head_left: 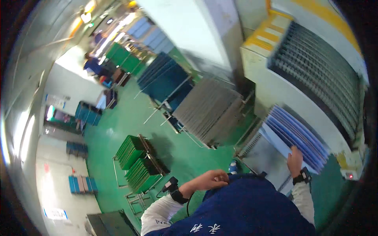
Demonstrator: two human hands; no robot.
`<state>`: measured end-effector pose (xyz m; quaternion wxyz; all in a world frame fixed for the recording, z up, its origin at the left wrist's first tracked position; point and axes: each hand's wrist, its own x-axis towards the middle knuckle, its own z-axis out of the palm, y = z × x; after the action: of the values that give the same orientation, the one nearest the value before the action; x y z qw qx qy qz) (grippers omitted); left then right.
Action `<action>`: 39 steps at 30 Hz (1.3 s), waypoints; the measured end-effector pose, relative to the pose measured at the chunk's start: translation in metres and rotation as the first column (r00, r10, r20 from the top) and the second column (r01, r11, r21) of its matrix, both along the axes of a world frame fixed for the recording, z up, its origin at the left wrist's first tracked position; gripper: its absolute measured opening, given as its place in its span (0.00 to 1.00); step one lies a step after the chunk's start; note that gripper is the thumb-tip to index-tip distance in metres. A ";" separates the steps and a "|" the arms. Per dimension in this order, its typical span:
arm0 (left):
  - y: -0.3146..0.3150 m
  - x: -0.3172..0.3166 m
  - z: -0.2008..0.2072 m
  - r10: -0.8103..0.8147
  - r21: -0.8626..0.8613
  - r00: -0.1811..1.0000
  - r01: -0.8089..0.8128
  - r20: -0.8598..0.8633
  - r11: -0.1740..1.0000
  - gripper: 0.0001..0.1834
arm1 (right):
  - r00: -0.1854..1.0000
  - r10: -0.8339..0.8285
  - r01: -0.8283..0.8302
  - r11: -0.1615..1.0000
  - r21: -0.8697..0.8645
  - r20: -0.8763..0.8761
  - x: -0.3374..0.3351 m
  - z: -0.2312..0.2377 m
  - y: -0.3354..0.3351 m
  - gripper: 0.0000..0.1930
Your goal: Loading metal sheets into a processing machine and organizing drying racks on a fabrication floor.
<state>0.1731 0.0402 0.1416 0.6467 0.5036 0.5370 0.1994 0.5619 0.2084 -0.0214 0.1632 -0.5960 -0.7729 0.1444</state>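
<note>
My right hand (294, 161) is closed at the near edge of a pale blue flat panel (275, 140), the outermost of a row. Several more blue panels (297, 135) stand close together behind it, tilted, in a metal rack (262, 159) to my right. In front of my dark blue apron (244, 206), my left hand (210, 180) is loosely curled, fingers together, and I see nothing in it. Both wrists wear black straps with small devices.
Beyond the blue panels stands a pale machine (260, 65) with a dark slotted bed (319, 74). Racks of grey panels (208, 110), dark blue panels (163, 76) and green panels (136, 165) stand on the green floor (189, 159). A person (94, 65) is at the far left.
</note>
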 end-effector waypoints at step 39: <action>-0.038 -0.044 -0.032 -0.226 -0.240 0.948 0.279 0.226 0.930 0.19 | -0.346 -0.413 -0.017 0.900 -0.435 -0.842 0.171 0.098 0.183 0.13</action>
<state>0.1290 0.0024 0.1099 0.7786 0.4543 0.4240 0.0877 0.7328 0.3912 0.0767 0.6553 -0.3753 -0.1732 0.6323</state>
